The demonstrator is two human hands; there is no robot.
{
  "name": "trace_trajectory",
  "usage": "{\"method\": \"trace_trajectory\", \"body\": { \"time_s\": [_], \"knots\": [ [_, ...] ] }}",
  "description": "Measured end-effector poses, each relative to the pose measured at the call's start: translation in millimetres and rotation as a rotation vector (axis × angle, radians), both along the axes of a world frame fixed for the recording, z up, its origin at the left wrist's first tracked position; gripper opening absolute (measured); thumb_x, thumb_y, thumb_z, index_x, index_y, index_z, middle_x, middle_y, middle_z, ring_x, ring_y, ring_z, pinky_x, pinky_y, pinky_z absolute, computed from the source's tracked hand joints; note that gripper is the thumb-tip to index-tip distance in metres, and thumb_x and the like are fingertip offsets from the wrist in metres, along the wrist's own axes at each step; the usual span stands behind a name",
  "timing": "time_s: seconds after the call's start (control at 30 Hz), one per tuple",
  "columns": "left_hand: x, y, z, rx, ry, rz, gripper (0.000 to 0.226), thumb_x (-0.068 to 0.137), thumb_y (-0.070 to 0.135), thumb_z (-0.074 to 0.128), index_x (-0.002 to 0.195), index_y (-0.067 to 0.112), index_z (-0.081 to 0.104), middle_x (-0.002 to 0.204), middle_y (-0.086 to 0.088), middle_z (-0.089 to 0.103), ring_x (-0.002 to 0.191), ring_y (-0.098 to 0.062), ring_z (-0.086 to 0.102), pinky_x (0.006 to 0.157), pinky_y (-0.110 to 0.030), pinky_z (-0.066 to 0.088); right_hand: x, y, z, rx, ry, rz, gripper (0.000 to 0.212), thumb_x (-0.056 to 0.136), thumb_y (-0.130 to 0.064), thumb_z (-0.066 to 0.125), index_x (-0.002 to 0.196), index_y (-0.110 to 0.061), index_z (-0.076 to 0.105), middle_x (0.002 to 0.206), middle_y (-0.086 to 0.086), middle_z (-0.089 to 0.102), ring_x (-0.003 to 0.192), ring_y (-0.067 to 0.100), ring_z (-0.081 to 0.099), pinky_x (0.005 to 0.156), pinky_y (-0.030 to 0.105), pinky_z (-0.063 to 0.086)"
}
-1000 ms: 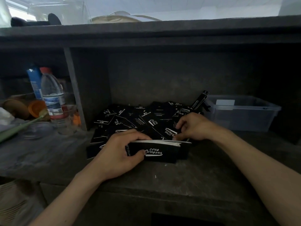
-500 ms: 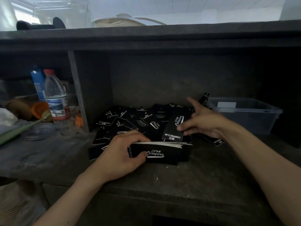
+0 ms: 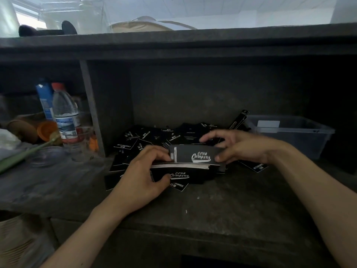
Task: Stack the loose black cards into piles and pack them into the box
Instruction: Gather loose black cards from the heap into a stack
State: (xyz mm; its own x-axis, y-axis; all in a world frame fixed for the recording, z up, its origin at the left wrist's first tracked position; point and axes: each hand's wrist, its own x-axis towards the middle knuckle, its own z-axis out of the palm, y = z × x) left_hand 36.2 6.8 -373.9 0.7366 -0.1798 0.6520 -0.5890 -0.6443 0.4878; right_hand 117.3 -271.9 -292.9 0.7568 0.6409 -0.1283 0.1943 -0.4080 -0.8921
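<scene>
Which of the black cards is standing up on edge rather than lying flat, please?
The card propped against the clear plastic box at the back right; the rest of the loose cards lie flat.

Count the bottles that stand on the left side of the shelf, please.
2: a clear water bottle with a red cap, and a blue bottle just behind it. More may be hidden.
</scene>
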Motion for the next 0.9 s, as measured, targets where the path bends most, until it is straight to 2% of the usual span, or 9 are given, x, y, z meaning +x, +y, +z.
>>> {"method": "trace_trajectory", "body": {
  "time_s": [0.13,0.2,0.3,0.4,0.5,0.63,0.73,0.83,0.9],
  "knots": [
    [0,1,-2,-0.034,0.100,0.001,0.059,0.085,0.014,0.080,0.129,0.040,0.050,0.123,0.024,0.061,0.117,0.003,0.061,0.101,-0.017,0.048,-8,4,0,-0.177,-0.146,0.132,0.051,0.088,0.016,0.048,0.126,-0.014,0.061,0.122,0.003,0.069,0.119,0.026,0.060,0.106,0.048,0.043],
    [-1,1,-2,-0.017,0.117,-0.009,0.063,0.088,0.017,0.077,0.133,0.047,0.045,0.120,0.027,0.062,0.104,-0.007,0.068,0.090,-0.021,0.055,-9,4,3,-0.191,-0.172,0.147,0.051,0.087,0.017,0.050,0.125,-0.014,0.063,0.120,0.002,0.069,0.117,0.022,0.062,0.106,0.043,0.045],
    [-2,1,-1,-0.012,0.114,-0.016,0.054,0.093,0.019,0.072,0.135,0.045,0.052,0.116,0.023,0.065,0.084,-0.020,0.072,0.072,-0.037,0.060,-10,4,3,-0.142,-0.108,0.157,0.051,0.082,0.016,0.059,0.125,-0.012,0.063,0.119,0.006,0.069,0.113,0.020,0.064,0.094,0.030,0.053],
    [-1,0,-1,-0.021,0.088,-0.014,0.043,0.094,0.015,0.071,0.130,0.035,0.061,0.117,0.020,0.067,0.104,-0.005,0.068,0.083,-0.029,0.058,-7,7,0,-0.195,-0.211,0.072,0.043,0.076,0.002,0.077,0.114,-0.016,0.069,0.108,0.004,0.073,0.100,0.016,0.068,0.080,0.021,0.054],
    [1,1,0,0.022,0.031,0.002,0.038,0.094,0.014,0.070,0.129,0.028,0.065,0.119,0.018,0.063,0.114,-0.001,0.062,0.096,-0.022,0.051,-8,7,2,-0.345,-0.361,-0.047,0.038,0.067,-0.021,0.088,0.101,-0.026,0.072,0.095,-0.003,0.071,0.075,0.002,0.065,0.067,0.017,0.050],
    [1,-1,0,0.138,0.050,0.016,0.040,0.091,0.039,0.060,0.131,0.034,0.063,0.117,0.026,0.052,0.113,0.001,0.058,0.096,-0.018,0.048,-14,26,-9,-0.212,-0.198,0.058,0.039,0.071,-0.008,0.084,0.107,-0.014,0.068,0.089,0.002,0.068,0.069,0.005,0.064,0.060,0.021,0.052],
    [1,-2,1,0.169,0.067,0.029,0.043,0.088,0.051,0.048,0.123,0.035,0.067,0.112,0.022,0.055,0.101,-0.003,0.062,0.089,-0.031,0.054,-19,19,1,-0.140,-0.122,0.071,0.037,0.077,-0.009,0.078,0.112,-0.010,0.066,0.094,0.007,0.068,0.076,0.011,0.067,0.065,0.023,0.055],
    [2,-3,2,0.157,0.067,-0.053,0.036,0.091,0.047,0.052,0.119,0.034,0.070,0.107,0.018,0.059,0.093,-0.011,0.066,0.079,-0.040,0.056,-9,-11,21,0.053,-0.237,-0.198,0.026,0.085,-0.020,0.071,0.108,-0.009,0.068,0.095,0.003,0.071,0.075,0.012,0.067,0.060,0.020,0.053],
    [0,-10,8,0.157,0.092,-0.149,0.033,0.092,0.046,0.055,0.120,0.038,0.070,0.109,0.017,0.061,0.090,-0.015,0.068,0.076,-0.042,0.057,8,-27,25,0.065,-0.367,-0.422,0.015,0.088,-0.020,0.069,0.099,-0.009,0.070,0.094,0.010,0.070,0.064,0.010,0.065,0.055,0.021,0.052]
  ]
}}
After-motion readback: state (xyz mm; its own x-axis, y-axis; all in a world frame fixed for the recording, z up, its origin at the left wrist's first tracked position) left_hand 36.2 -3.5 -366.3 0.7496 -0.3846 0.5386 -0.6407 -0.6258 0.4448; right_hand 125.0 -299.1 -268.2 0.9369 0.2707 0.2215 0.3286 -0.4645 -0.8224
